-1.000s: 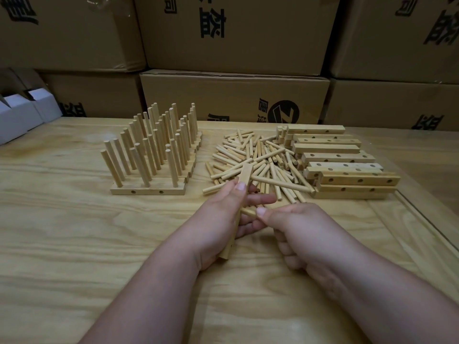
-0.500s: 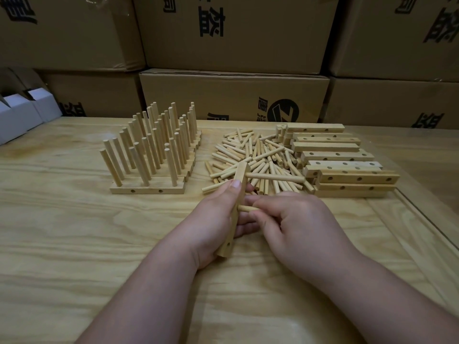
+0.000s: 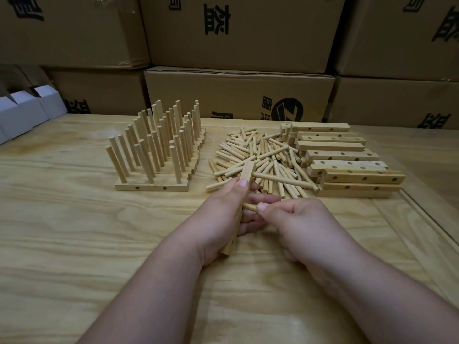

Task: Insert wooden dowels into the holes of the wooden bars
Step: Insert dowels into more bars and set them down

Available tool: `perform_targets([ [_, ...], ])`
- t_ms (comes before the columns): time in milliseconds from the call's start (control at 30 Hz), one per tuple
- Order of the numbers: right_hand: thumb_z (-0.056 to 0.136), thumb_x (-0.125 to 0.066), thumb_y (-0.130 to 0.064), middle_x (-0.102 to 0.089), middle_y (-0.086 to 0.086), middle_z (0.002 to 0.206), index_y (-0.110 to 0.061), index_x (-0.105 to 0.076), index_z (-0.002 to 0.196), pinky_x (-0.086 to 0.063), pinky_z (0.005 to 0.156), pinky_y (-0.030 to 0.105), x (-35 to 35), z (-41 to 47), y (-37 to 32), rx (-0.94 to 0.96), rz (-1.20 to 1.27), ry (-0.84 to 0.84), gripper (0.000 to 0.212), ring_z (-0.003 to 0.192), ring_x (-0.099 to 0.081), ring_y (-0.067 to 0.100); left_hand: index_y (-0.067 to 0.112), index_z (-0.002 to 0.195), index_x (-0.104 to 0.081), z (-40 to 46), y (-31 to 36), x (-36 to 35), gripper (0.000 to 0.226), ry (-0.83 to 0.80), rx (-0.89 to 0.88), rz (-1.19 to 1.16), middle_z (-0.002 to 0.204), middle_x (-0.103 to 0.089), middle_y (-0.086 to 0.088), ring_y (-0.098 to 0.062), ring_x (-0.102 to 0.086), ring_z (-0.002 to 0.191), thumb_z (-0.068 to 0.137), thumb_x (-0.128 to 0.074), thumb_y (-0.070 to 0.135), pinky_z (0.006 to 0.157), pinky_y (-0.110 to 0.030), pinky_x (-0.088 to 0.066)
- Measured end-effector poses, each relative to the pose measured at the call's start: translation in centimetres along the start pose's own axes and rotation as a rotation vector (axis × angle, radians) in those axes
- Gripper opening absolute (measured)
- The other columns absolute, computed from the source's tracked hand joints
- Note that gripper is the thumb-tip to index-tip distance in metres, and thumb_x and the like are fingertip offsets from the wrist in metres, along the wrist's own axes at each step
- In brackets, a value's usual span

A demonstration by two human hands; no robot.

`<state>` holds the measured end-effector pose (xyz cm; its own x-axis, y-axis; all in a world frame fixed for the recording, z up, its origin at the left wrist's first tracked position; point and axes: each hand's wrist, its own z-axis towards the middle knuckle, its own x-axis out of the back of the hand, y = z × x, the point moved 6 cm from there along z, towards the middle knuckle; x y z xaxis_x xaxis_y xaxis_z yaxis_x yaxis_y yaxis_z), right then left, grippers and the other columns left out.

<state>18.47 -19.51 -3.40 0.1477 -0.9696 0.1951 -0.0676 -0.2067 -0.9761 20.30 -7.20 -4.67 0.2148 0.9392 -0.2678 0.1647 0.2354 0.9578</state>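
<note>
Over the pale wooden desk [image 3: 74, 244], the left hand [image 3: 218, 219] grips a pale square-sectioned wooden bar [image 3: 248, 171], its long axis running away from the person. The right hand [image 3: 298, 224] pinches a short round wooden dowel [image 3: 249, 207] lying crosswise, its tip at the bar's right face just left of that grip.

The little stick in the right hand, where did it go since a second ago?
The right hand swung in toward the wooden bar and now pinches the dowel with its end against the bar's side, pushing it in. A longer dowel already sticks out of the bar higher up. The left hand kept gripping the bar. The loose dowel pile, finished bars and empty bars stayed put.
</note>
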Motion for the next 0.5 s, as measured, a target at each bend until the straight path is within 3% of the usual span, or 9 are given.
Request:
perform_targets([
  [67,0.096,-0.062,-0.017,-0.070,-0.036,0.086,-0.026,-0.082,0.073,-0.042,0.075,0.003,-0.1,-0.3,-1.4,0.192,-0.205,-0.007,0.032,0.089,-0.061,-0.021,0.010,0.119,-0.055,-0.1,0.0,0.1,0.035,0.012,0.009,-0.050,0.104,-0.078,-0.010,-0.027,-0.076,0.094,0.110,-0.032,0.034,0.077,-0.033,-0.062],
  [100,0.095,-0.063,-0.018,-0.067,-0.041,0.092,-0.030,-0.082,0.076,-0.040,0.079,0.000,-0.1,-0.4,-1.9,0.270,-0.316,0.008,0.030,0.097,-0.057,-0.024,0.009,0.118,-0.055,-0.1,0.0,0.1,0.035,0.018,0.014,-0.077,0.101,-0.078,-0.010,-0.023,-0.077,0.087,0.110,-0.032,0.034,0.072,-0.030,-0.062],
  [267,0.093,-0.065,-0.028,-0.049,-0.057,0.086,-0.042,-0.078,0.087,-0.033,0.081,-0.007,0.2,-0.4,-2.7,0.455,-0.657,0.027,0.020,0.096,-0.046,-0.034,0.009,0.112,-0.059,0.0,-0.2,0.4,0.034,0.058,0.022,-0.132,0.084,-0.078,-0.006,-0.014,-0.073,0.063,0.110,-0.036,0.033,0.061,-0.027,-0.059],
  [400,0.093,-0.063,-0.032,-0.063,-0.039,0.112,-0.038,-0.079,0.099,-0.036,0.087,-0.002,0.0,-1.0,-3.5,0.534,-0.815,0.051,0.017,0.116,-0.049,-0.018,0.009,0.110,-0.063,0.1,-0.4,0.7,0.034,0.085,0.034,-0.136,0.085,-0.078,-0.008,-0.015,-0.072,0.064,0.109,-0.039,0.033,0.062,-0.029,-0.060],
  [500,0.094,-0.060,-0.036,-0.070,-0.026,0.114,-0.035,-0.077,0.109,-0.052,0.090,0.022,-0.3,-1.5,-4.1,0.586,-0.934,0.077,0.023,0.109,-0.065,0.002,0.010,0.108,-0.065,0.1,-0.5,0.9,0.035,0.099,0.047,-0.134,0.082,-0.075,-0.008,-0.015,-0.070,0.061,0.108,-0.041,0.035,0.059,-0.029,-0.059],
])
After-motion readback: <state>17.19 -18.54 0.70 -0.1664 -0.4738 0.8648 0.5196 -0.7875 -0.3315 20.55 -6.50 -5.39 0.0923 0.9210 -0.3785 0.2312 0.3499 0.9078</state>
